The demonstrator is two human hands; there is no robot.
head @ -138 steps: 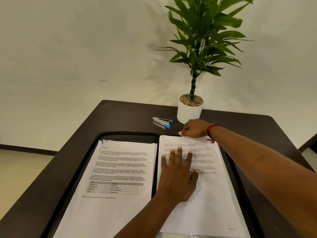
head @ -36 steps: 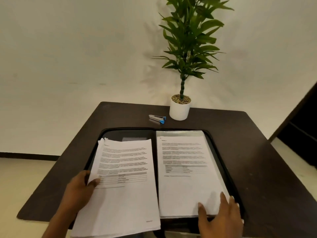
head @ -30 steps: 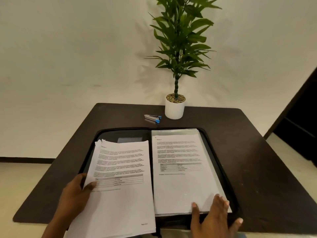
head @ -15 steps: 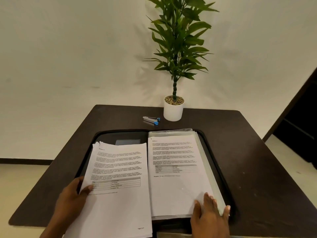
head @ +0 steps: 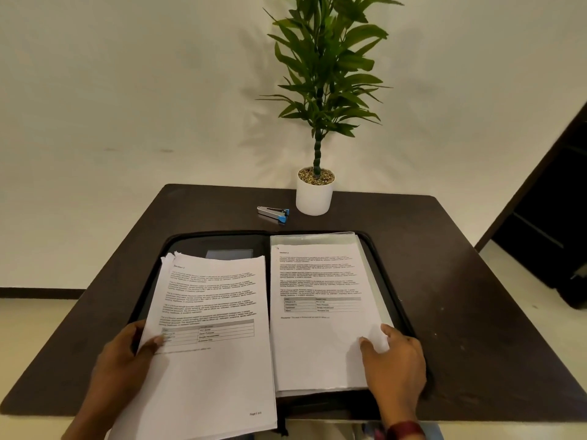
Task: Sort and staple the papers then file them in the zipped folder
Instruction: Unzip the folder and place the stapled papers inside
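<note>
A black zipped folder lies open on the dark table. A stack of printed papers covers its left half and hangs over the front edge. My left hand grips that stack at its left edge, thumb on top. A second set of papers lies on the right half over clear plastic sleeves. My right hand pinches the lower right corner of that set, which curls up over the thumb. A silver and blue stapler lies beyond the folder.
A white pot with a green plant stands at the back of the dark table, right of the stapler. The table's front edge is close to me. A dark doorway opens at the far right.
My right hand slid up the right edge of the right set and now lifts its lower corner. My left hand keeps its grip on the left stack.
</note>
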